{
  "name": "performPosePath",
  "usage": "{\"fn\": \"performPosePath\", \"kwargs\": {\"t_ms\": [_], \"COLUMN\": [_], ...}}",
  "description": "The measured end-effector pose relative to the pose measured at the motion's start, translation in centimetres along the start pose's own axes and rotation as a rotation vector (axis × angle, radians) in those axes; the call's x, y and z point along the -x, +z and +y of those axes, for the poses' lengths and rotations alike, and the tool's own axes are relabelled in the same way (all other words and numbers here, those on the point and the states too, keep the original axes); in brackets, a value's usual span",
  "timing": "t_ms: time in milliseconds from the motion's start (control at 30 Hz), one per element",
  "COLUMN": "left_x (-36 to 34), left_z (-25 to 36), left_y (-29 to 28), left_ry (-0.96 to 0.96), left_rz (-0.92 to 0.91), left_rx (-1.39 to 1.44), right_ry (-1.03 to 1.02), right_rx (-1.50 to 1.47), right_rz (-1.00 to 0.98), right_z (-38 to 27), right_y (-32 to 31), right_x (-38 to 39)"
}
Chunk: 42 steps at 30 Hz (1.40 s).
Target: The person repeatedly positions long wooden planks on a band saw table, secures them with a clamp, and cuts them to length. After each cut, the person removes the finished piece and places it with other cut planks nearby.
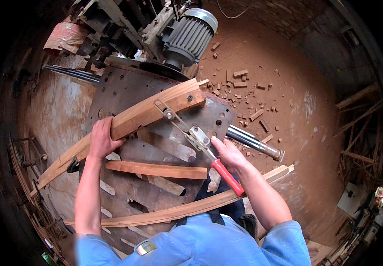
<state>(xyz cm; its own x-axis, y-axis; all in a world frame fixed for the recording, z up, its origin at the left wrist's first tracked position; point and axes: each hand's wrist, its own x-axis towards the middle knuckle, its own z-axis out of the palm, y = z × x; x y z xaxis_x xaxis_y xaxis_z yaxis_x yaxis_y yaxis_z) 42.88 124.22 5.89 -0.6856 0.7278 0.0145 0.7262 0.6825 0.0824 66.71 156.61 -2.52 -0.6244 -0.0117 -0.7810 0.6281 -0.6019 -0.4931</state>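
Observation:
A long curved wooden piece (76,153) lies across the dark metal machine table (156,153), running from far right to near left. My left hand (104,138) wraps over it, thumb on the near side. A shorter curved block (133,122) sits against its near side, with a bolt at the far end. The toggle clamp (196,135) has a long red handle (227,177) slanting toward me. Beside the clamp's metal linkage is my right hand (229,154), thumb extended close to it; its other fingers are hidden.
A short curved strip (158,170) lies on the slotted table. Another long curved piece (191,207) lies nearest my body. A grey electric motor (191,37) stands at the back. Round steel bars (255,142) jut out sideways. Wood offcuts (240,84) litter the dusty floor at right.

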Motion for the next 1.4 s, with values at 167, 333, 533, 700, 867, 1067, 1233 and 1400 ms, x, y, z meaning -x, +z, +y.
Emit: {"fn": "performPosePath", "kwargs": {"t_ms": [167,333,533,700,867,1067,1233,1400], "left_x": [0.1,0.2,0.3,0.5,0.6,0.7,0.8,1.1], "left_z": [0.0,-0.2,-0.2,-0.2,0.0,0.7,0.6,0.4], "left_y": [0.2,0.4,0.5,0.5,0.4,0.0,-0.2,-0.1], "left_ry": [0.008,-0.008,0.007,0.002,0.019,-0.013,-0.032,-0.018], "left_rz": [0.021,0.012,0.03,0.033,0.045,0.059,0.045,0.06], "left_rx": [-0.022,-0.034,-0.034,-0.047,-0.057,-0.038,-0.022,0.021], "right_ry": [-0.028,-0.047,-0.09,-0.19,-0.212,-0.219,-0.141,-0.118], "right_rx": [0.029,0.084,0.058,0.163,0.207,0.19,0.196,0.281], "right_rz": [0.001,0.016,-0.017,0.01,-0.012,-0.028,0.018,0.088], "right_z": [0.2,0.5,0.8,1.1,2.0,1.9,0.3,-1.2], "right_y": [-0.1,-0.1,-0.2,-0.3,-0.9,-1.0,0.1,1.0], "right_x": [-0.1,-0.6,-0.6,-0.9,-2.3,-2.1,0.5,2.4]}}
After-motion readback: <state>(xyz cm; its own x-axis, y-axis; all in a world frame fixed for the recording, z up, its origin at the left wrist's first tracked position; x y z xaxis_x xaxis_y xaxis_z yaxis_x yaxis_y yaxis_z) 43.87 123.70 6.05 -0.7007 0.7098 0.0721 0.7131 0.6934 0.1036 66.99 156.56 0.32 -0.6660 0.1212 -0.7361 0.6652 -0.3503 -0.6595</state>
